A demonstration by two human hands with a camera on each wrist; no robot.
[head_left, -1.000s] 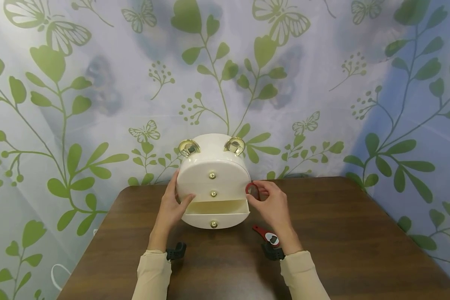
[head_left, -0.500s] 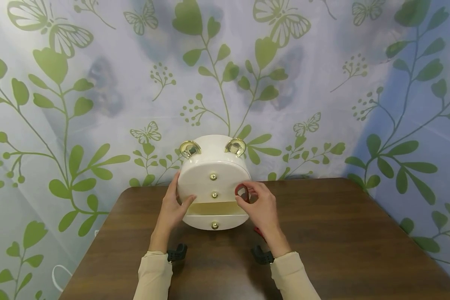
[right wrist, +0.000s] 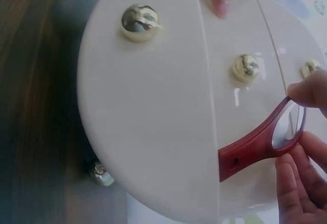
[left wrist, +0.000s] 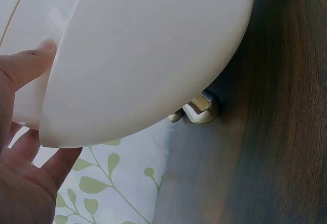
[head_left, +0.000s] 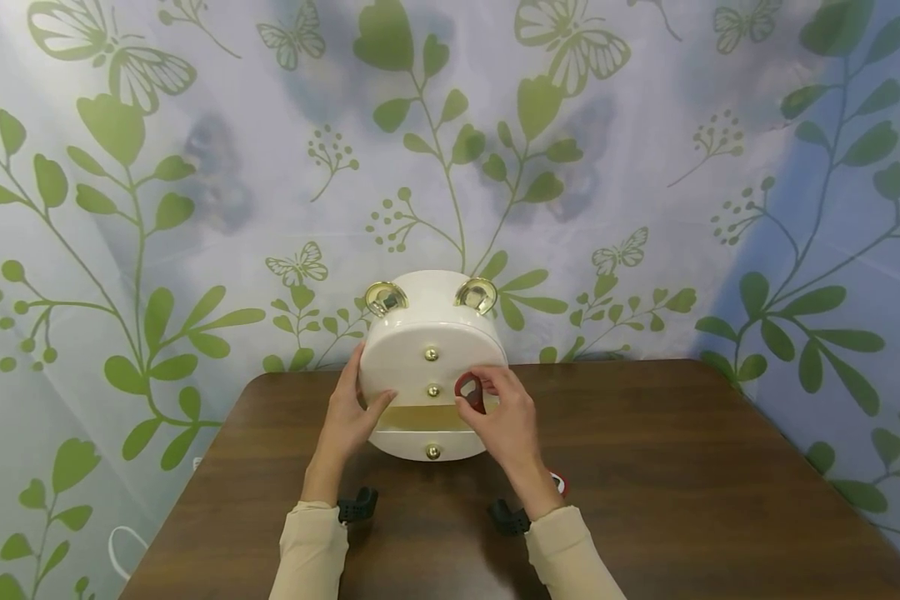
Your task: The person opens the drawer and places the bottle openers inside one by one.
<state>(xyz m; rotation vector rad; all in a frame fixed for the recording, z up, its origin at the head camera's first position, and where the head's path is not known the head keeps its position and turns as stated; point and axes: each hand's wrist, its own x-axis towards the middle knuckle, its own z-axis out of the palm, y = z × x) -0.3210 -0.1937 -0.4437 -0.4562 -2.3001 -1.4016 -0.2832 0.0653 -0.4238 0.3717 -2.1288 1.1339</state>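
A white rounded mini chest of drawers (head_left: 401,371) with gold ear shapes and gold knobs stands on the table. Its bottom drawer (head_left: 401,446) is pulled out. My left hand (head_left: 347,421) grips the chest's side, thumb on the front face and fingers around the edge. My right hand (head_left: 508,421) pinches a red bottle opener (right wrist: 250,144) by its metal-faced head, in front of the chest. In the right wrist view, the opener's handle points into the open drawer, its end hidden behind the drawer front.
A second red bottle opener (head_left: 560,483) lies on the brown wooden table (head_left: 645,467), mostly hidden under my right wrist. Behind the table hangs a cloth (head_left: 630,125) printed with leaves and butterflies. A gold foot (left wrist: 201,112) shows beneath the chest.
My right hand has moved left with the bottle opener, from beside the chest to over the open drawer. The left hand keeps its hold on the chest.
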